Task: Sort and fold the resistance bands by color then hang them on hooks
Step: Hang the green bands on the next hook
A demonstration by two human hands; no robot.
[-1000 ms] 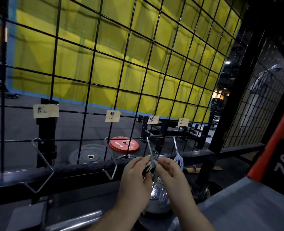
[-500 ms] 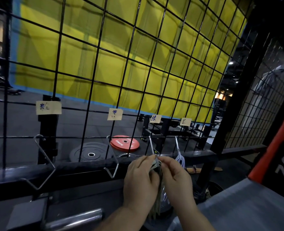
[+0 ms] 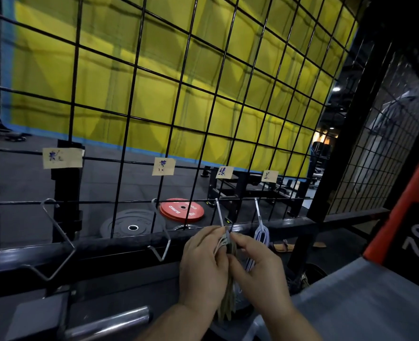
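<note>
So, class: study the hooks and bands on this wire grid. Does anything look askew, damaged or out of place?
Nothing stands out. Both hands, left hand and right hand, hold the greenish bands at the third hook. Pale bands hang neatly on the fourth hook. The first hook and second hook are bare.

Both hands raised together, left hand (image 3: 204,267) and right hand (image 3: 258,271) fingertips pinched
</note>
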